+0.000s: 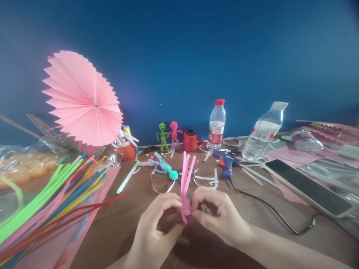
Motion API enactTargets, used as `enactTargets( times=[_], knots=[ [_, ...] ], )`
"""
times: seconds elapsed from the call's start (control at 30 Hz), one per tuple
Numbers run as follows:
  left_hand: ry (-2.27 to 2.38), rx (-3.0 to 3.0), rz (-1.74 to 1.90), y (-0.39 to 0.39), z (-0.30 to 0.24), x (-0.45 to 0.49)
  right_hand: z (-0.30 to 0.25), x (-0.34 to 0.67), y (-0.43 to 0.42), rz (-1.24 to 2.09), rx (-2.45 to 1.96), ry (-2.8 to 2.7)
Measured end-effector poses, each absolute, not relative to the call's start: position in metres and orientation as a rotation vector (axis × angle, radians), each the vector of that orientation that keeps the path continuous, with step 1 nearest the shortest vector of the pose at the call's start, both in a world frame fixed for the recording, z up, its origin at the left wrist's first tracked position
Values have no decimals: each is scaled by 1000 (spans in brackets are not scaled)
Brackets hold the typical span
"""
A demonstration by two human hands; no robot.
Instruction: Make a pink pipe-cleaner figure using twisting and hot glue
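Between my two hands is a pink pipe-cleaner figure (186,209), wound thick at the bottom, with several straight pink stems pointing up. My left hand (157,220) pinches its left side with thumb and fingers. From the right, my right hand (217,213) closes thumb and forefinger on the other side of the winding. Just beyond lies a light-blue pipe-cleaner figure (165,167) on its side. Farther back, a green pipe-cleaner figure (162,137) and a darker pink pipe-cleaner figure (174,133) stand side by side against the wall.
Loose pipe cleaners (56,201) cover the left side, near a pink paper fan (84,99). A marker (127,177) lies left of centre. At right are a blue glue gun (228,164) with its cord, two water bottles (217,125) and a phone (308,186).
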State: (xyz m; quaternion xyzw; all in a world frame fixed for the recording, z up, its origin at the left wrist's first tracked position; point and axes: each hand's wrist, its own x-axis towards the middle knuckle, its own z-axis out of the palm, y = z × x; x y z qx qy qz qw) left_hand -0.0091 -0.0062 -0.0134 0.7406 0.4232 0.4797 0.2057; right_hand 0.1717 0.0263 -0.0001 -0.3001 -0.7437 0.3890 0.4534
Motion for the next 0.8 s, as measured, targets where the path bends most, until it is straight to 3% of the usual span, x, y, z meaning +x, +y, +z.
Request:
enactTargets(
  times=[0.8],
  knots=[
    [1098,2193,1290,-10,-8,-9,-6,174,25,735,-588,-1853]
  ],
)
